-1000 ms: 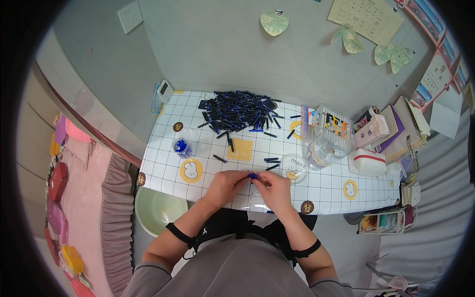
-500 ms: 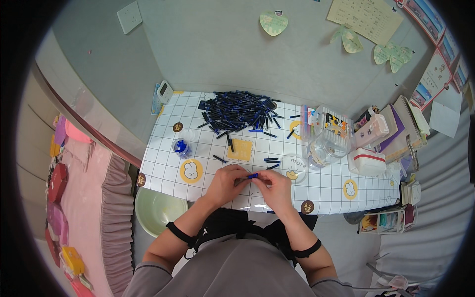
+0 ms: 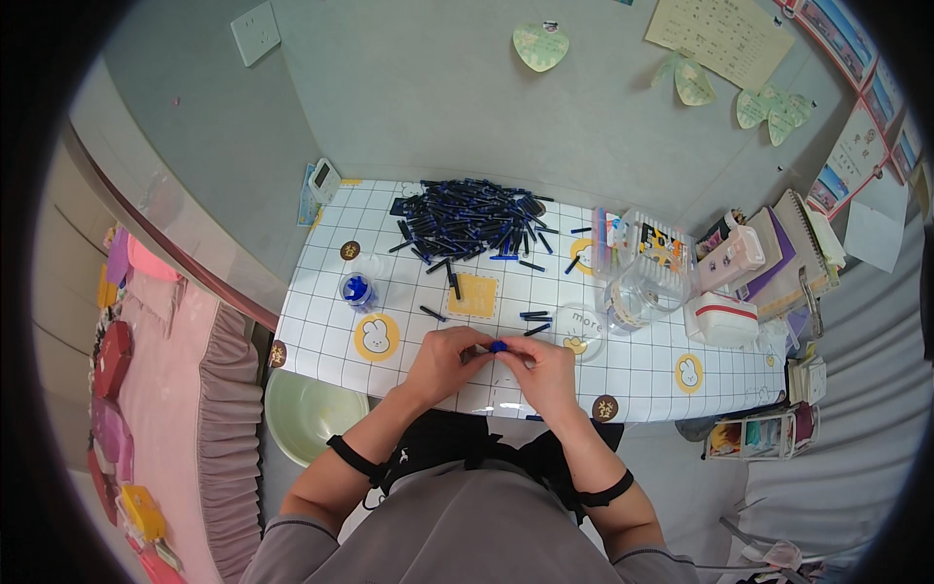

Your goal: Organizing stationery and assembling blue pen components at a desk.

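Both my hands meet over the front of the table, fingertips pinched together around a small blue piece point(image 3: 498, 346). My left hand point(image 3: 448, 364) closes on it from the left, and my right hand point(image 3: 541, 370) from the right. Fingers cover most of it, so its full shape is hidden. Just beyond my hands lie several short black tubes point(image 3: 535, 315) and one single tube point(image 3: 433, 313) to the left. A large heap of short black and blue tubes point(image 3: 467, 219) fills the back middle of the table. To the left stands a clear cup point(image 3: 358, 304) with blue pieces inside.
The table has a white grid-patterned cover point(image 3: 632, 382). At the right stand a clear plastic container point(image 3: 630, 297), a white pouch with a red stripe point(image 3: 725, 319) and upright notebooks point(image 3: 793, 243). A pale green basin point(image 3: 313, 414) sits below the table's left front.
The blue piece has turned slightly between my fingertips, and the dark part seen beside it earlier no longer shows. My hands have barely shifted; the heap and cup stay put.
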### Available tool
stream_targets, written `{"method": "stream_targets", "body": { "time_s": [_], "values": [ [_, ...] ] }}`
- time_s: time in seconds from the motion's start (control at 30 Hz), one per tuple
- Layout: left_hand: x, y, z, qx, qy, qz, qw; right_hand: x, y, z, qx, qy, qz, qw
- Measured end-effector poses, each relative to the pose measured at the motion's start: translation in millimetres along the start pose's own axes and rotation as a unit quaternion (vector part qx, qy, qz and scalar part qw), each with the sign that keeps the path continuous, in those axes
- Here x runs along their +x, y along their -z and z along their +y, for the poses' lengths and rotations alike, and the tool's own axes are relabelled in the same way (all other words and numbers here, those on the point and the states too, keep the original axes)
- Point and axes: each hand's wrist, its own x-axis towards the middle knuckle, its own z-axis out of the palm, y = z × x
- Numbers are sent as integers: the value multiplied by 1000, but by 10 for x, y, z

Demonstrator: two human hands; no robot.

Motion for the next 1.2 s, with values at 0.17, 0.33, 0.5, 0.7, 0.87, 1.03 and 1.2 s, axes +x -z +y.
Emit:
{"method": "stream_targets", "body": {
  "time_s": [0.17, 0.33, 0.5, 0.7, 0.87, 1.03, 1.2],
  "values": [
    [-11, -12, -5, -11, 19, 4, 1000, 0, 6, 55, -11, 10, -3, 1000],
    [-5, 9, 3, 10, 29, -11, 999, 2, 17, 45, -6, 11, -2, 1000],
    [-15, 1, -39, 13, -3, -12, 1000, 2, 57, 2, -14, -9, -22, 1000],
    [-74, 107, 24, 31, -26, 3, 999, 44, 49, -146, 19, -30, -53, 998],
    [-172, 595, 161, 28, -38, 70, 996, 269, -165, -677, 16, 12, -86, 996],
    [-260, 1222, 60, 73, -36, 144, 986, 676, -722, -1033, 20, 98, -107, 989],
    [-221, 1677, -92, 91, -11, 203, 975, 1087, -1249, -1165, 50, 173, -107, 978]
  ]
}}
